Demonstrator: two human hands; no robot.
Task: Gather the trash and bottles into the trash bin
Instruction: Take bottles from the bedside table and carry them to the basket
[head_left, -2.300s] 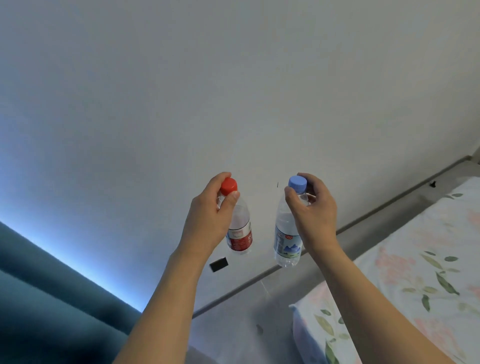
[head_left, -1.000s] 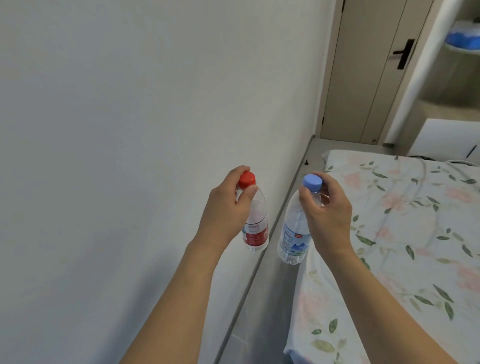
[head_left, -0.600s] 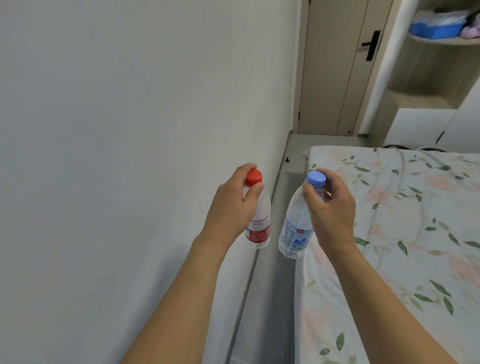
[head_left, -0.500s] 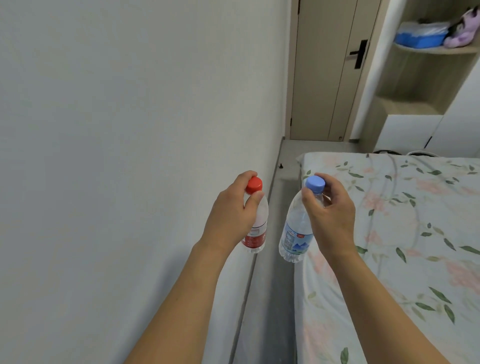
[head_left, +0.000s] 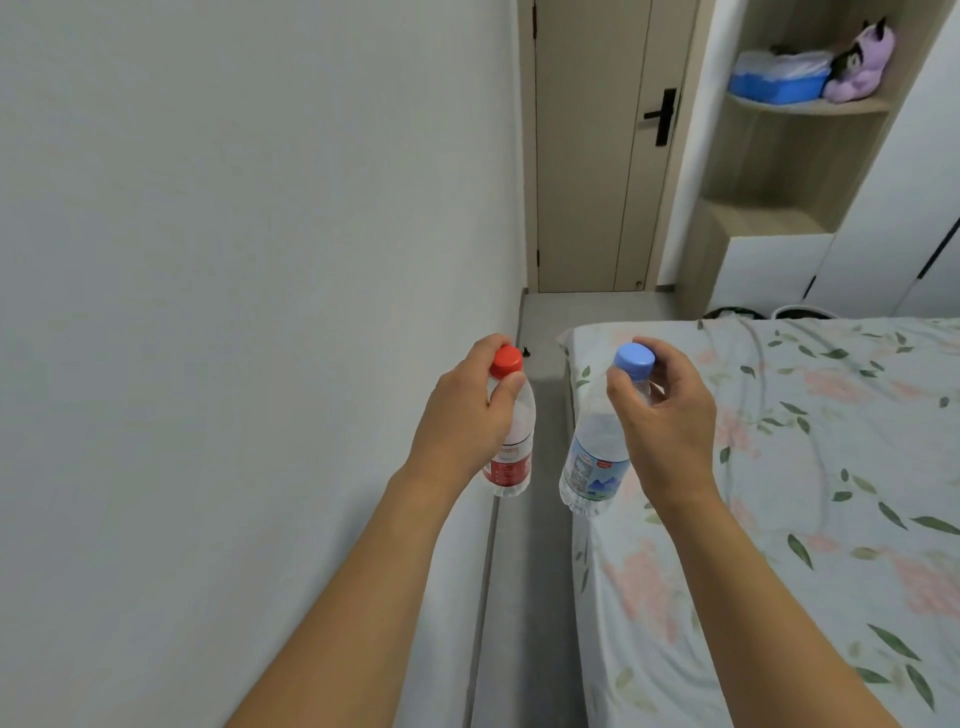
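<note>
Two clear plastic bottles, red-capped bottle (head_left: 511, 447) in left hand (head_left: 467, 415) grip, blue-capped bottle (head_left: 595, 462) in right hand (head_left: 665, 415) grip

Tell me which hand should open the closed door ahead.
Right, probably. The door handle sits right of centre, ahead of the right hand. Both hands hold bottles; left hand hugs the wall.

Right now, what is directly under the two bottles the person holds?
Under the red-capped bottle, in the left hand, is the wall's foot and grey floor. The blue-capped bottle, in the right hand, hangs over the bed edge. No bin shows.
</note>
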